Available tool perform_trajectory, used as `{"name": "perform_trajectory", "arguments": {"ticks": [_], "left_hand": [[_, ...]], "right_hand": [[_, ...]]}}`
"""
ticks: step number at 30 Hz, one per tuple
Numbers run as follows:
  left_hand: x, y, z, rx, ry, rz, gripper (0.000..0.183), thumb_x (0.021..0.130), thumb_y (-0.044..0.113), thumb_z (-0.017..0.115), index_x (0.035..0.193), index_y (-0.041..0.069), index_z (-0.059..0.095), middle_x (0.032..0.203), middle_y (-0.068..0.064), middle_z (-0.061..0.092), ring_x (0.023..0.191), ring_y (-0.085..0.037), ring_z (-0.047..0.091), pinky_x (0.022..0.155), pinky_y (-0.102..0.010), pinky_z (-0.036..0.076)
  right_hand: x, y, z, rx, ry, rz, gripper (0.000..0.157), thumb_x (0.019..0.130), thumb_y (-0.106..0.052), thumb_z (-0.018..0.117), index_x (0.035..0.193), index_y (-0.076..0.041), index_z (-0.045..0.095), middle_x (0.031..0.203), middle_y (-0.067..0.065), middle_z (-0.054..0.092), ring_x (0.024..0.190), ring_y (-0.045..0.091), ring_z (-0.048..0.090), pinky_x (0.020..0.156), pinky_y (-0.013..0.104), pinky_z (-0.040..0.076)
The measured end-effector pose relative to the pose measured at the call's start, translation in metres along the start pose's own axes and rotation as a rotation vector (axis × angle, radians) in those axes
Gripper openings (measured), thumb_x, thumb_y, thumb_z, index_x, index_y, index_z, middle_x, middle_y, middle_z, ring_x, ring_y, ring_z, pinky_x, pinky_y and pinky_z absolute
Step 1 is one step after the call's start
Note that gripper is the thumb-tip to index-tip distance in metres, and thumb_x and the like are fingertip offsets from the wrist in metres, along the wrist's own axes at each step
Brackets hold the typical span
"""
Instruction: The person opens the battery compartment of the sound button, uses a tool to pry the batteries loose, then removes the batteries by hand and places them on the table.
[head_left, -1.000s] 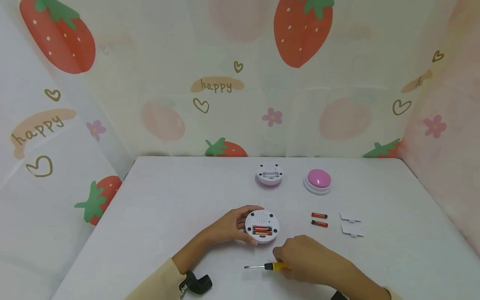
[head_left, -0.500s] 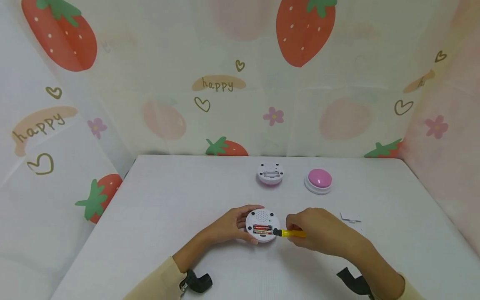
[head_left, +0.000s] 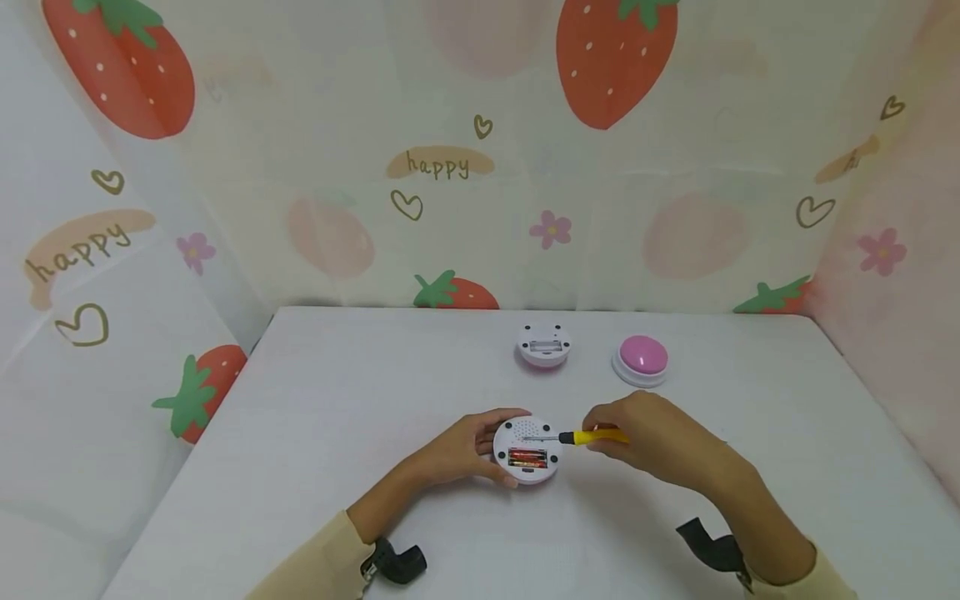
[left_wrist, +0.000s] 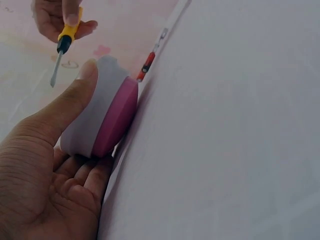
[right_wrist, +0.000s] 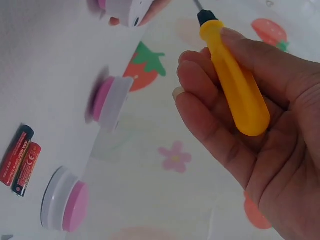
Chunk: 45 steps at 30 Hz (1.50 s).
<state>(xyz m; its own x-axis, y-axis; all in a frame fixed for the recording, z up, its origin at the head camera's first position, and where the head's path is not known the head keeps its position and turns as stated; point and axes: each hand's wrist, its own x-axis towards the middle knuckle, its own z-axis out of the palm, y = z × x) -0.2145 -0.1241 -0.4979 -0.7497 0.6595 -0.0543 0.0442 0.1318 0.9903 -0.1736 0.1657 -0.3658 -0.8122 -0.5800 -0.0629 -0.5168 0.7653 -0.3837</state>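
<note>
My left hand (head_left: 453,452) holds a round white push-button device (head_left: 517,428) with its underside up, thumb and fingers around its edge. Red batteries (head_left: 527,458) lie in its uncovered compartment, and its pink dome (left_wrist: 116,117) points down at the table in the left wrist view. My right hand (head_left: 663,442) grips a screwdriver (head_left: 592,437) by its yellow handle (right_wrist: 240,90). Its metal shaft crosses over the device's speaker holes in the head view. In the left wrist view the blade (left_wrist: 56,70) is apart from the device.
Toward the back, a second button device (head_left: 545,346) lies underside up with a bare battery compartment. A third (head_left: 642,358) stands pink dome up on its right. Two loose batteries (right_wrist: 20,160) show in the right wrist view, hidden behind my right hand in the head view.
My right hand has brought the screwdriver from below right up to the battery compartment, then lifted it away over the speaker holes. My left hand keeps its hold on the device.
</note>
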Motion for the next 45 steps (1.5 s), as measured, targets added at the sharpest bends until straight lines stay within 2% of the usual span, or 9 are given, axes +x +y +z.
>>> {"name": "perform_trajectory", "arguments": {"ticks": [11,14,19,25,29,35,45], "left_hand": [[0.001,0.002,0.002,0.054,0.013,-0.018,0.089,0.075,0.009,0.091,0.15,0.027,0.048,0.148,0.004,0.052,0.132,-0.015,0.053,0.106,-0.026,0.048],[0.003,0.003,0.001,0.067,0.016,-0.012,0.089,0.075,0.011,0.092,0.15,0.028,0.048,0.148,0.005,0.051,0.132,-0.014,0.053,0.105,-0.027,0.048],[0.005,0.004,-0.001,0.052,0.011,-0.011,0.09,0.074,0.009,0.092,0.15,0.026,0.048,0.149,0.004,0.05,0.133,-0.015,0.052,0.106,-0.027,0.048],[0.003,0.003,0.0,0.057,0.011,-0.009,0.09,0.074,0.009,0.092,0.151,0.023,0.047,0.15,0.001,0.05,0.133,-0.017,0.052,0.105,-0.027,0.048],[0.002,0.001,0.001,0.045,0.008,-0.009,0.091,0.074,0.006,0.091,0.152,0.021,0.046,0.151,-0.002,0.049,0.134,-0.019,0.051,0.105,-0.027,0.048],[0.002,0.001,0.001,0.043,0.008,-0.019,0.091,0.074,0.004,0.091,0.152,0.021,0.047,0.151,-0.001,0.049,0.135,-0.019,0.051,0.106,-0.027,0.047],[0.002,0.004,0.002,0.034,0.003,-0.028,0.091,0.074,0.004,0.09,0.152,0.021,0.046,0.15,-0.002,0.049,0.134,-0.019,0.052,0.106,-0.028,0.048]], "right_hand": [[-0.003,0.006,0.0,0.016,0.046,-0.028,0.022,0.09,-0.008,0.077,0.111,-0.012,0.076,0.101,-0.005,0.074,0.093,0.016,0.067,0.087,0.038,0.06],[-0.001,0.008,-0.001,-0.009,0.09,-0.066,0.023,0.09,-0.004,0.075,0.113,-0.01,0.076,0.102,-0.003,0.074,0.094,0.017,0.069,0.085,0.037,0.061],[0.001,0.009,-0.001,-0.021,0.13,-0.094,0.022,0.09,-0.004,0.075,0.112,-0.008,0.078,0.098,-0.002,0.073,0.087,0.013,0.067,0.077,0.029,0.06],[-0.001,0.005,-0.002,0.0,0.125,-0.033,0.022,0.089,-0.008,0.078,0.111,-0.01,0.079,0.099,-0.002,0.073,0.09,0.017,0.068,0.077,0.03,0.06],[-0.002,0.002,-0.002,-0.011,0.099,-0.008,0.019,0.088,-0.012,0.08,0.107,-0.013,0.08,0.095,-0.005,0.072,0.087,0.014,0.067,0.075,0.029,0.059],[-0.003,-0.002,0.001,-0.043,0.075,-0.031,0.019,0.085,-0.011,0.082,0.104,-0.014,0.081,0.089,-0.009,0.069,0.081,0.009,0.063,0.071,0.024,0.057],[0.0,-0.003,0.007,-0.059,0.059,-0.037,0.019,0.085,-0.01,0.083,0.104,-0.014,0.081,0.088,-0.009,0.069,0.079,0.008,0.061,0.072,0.025,0.057]]}}
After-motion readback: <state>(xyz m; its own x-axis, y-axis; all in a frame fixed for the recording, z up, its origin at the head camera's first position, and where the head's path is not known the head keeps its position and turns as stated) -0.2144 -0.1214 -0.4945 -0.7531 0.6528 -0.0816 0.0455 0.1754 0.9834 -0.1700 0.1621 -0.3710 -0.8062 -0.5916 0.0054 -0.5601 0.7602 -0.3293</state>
